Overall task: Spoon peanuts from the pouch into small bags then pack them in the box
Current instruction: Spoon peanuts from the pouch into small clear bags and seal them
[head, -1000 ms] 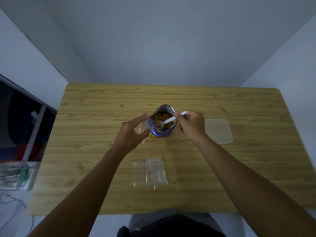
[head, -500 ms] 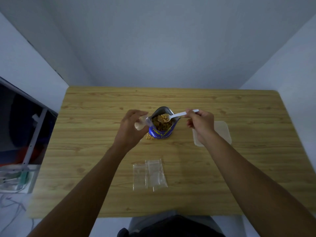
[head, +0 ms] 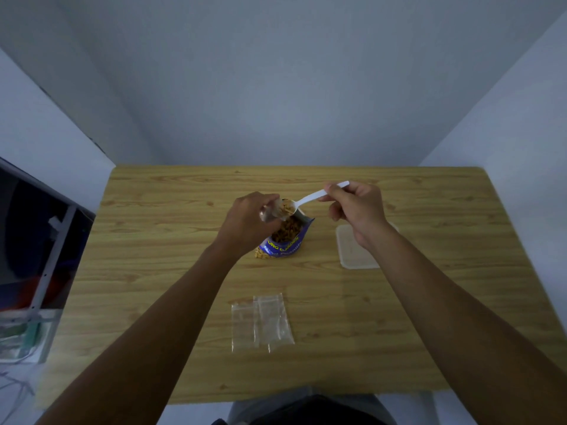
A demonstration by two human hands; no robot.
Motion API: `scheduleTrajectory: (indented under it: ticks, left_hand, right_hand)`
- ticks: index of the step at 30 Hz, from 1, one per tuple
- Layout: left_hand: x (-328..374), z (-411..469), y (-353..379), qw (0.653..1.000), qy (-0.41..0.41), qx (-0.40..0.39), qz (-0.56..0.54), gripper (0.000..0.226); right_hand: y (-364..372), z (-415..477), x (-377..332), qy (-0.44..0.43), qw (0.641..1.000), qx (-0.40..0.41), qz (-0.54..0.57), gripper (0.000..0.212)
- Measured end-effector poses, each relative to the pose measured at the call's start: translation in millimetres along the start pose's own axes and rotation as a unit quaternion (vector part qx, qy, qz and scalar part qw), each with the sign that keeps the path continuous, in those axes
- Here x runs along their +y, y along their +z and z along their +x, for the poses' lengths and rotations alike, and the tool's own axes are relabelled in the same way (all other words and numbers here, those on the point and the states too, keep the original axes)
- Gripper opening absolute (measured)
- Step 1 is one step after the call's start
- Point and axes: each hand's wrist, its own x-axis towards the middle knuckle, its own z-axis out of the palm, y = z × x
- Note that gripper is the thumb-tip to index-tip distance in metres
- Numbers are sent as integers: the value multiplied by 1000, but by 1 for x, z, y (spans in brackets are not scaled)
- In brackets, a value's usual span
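A blue peanut pouch (head: 287, 240) stands open in the middle of the wooden table (head: 153, 240), with brown peanuts showing inside. My left hand (head: 245, 222) holds a small clear bag (head: 274, 211) just above the pouch's mouth. My right hand (head: 356, 210) grips a white plastic spoon (head: 310, 199) by its handle. The spoon's bowl carries peanuts and sits at the small bag's opening. A clear plastic box (head: 356, 251) lies flat to the right of the pouch, partly behind my right wrist.
Several empty small clear bags (head: 264, 322) lie overlapping near the table's front edge, between my forearms. A metal frame and clutter (head: 36, 271) stand off the table's left side. Walls close in behind and on the right.
My right hand lifted the spoon out of the pouch with peanuts and carried it left to the small bag. My left hand raised the bag over the pouch's mouth.
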Motion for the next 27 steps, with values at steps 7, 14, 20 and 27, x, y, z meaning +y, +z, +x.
scheduleTrajectory:
  ticks: [7, 14, 20, 27]
  left_hand:
    - [19, 8, 7, 999, -17, -3, -41, 44]
    - [23, 5, 8, 994, -35, 11, -107, 34]
    - [2, -3, -1, 992, -50, 55, -107, 38]
    - [-10, -11, -19, 970, -85, 117, -193, 36]
  right_hand:
    - [12, -1, -14, -89, 991, -53, -83, 13]
    - [17, -1, -32, -211, 936, -163, -231, 5]
    - [5, -2, -48, -250, 946, -134, -157, 6]
    - [0, 5, -1, -198, 974, 28, -106, 16]
